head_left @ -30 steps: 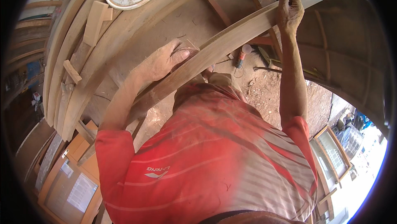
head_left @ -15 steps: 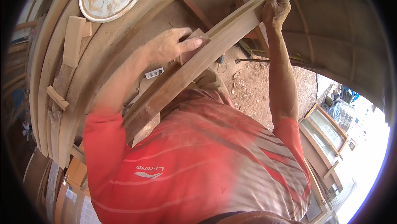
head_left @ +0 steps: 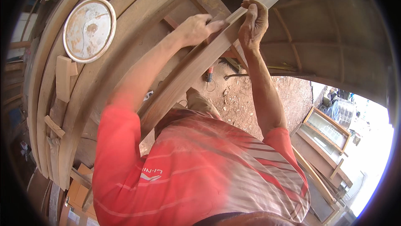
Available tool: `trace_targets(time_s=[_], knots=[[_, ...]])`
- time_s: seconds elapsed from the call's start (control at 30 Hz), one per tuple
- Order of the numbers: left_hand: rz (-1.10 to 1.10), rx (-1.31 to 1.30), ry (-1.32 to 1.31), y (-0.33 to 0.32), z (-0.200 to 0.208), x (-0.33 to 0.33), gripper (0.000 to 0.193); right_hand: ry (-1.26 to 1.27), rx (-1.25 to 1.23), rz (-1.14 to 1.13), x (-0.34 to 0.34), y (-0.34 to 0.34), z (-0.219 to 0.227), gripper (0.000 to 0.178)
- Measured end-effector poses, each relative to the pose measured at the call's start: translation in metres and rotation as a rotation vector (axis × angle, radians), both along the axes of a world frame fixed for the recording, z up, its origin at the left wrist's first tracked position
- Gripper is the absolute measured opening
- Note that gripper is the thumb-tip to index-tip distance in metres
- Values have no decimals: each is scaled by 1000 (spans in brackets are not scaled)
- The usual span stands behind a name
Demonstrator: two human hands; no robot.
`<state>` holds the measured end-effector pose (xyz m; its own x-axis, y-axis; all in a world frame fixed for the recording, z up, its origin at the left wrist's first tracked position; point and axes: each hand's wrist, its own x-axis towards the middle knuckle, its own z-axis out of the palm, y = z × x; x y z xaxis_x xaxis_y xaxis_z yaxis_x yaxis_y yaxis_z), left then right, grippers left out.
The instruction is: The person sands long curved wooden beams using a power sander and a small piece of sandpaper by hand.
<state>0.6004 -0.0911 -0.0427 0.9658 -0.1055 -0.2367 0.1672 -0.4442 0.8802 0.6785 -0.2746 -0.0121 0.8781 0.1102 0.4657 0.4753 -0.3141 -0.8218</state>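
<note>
A long, slightly curved wooden beam [head_left: 200, 65] slants from beside my body up to the far right. Near its far end, my right hand [head_left: 254, 25] is closed around the beam, its thumb side toward me and part of its fingers hidden behind the wood. My left hand [head_left: 196, 30] is bent over the beam's left side, closed on a brown piece of sandpaper [head_left: 214, 36], mostly hidden by the fingers and pressed to the wood.
Thick curved timbers [head_left: 90, 113] stand at the left, bearing a round, stained white lid [head_left: 89, 30] and small wood offcuts [head_left: 63, 79]. A dark curved panel [head_left: 326, 34] fills the far right. Shavings cover the ground [head_left: 242, 101]; a framed glass pane [head_left: 327, 128] leans at the right.
My left hand has slid along the beam toward its far end with the sandpaper. My right hand has shifted left and lower with the beam, its grip turned. The view has moved.
</note>
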Motion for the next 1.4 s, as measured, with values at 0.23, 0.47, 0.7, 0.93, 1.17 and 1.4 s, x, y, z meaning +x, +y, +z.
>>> trace_targets(time_s=[0.23,0.47,0.7,0.93,1.17,1.4], knots=[[34,-149,146,1,35,-37,68,19,-268,-295,175,-78,-9,46],[62,-88,-39,-51,-7,141,59,260,-260,-208,180,-62,-21,46],[40,-147,-36,-46,-4,104,59,286,-206,-219,170,-70,-6,43],[36,-51,-85,-71,-5,195,62,368,-67,-174,175,-60,-15,41],[-45,-155,17,-70,-11,194,57,304,-57,-245,175,-65,-14,37],[-12,-39,-79,-66,-13,191,58,333,-5,-190,174,-61,-18,39]])
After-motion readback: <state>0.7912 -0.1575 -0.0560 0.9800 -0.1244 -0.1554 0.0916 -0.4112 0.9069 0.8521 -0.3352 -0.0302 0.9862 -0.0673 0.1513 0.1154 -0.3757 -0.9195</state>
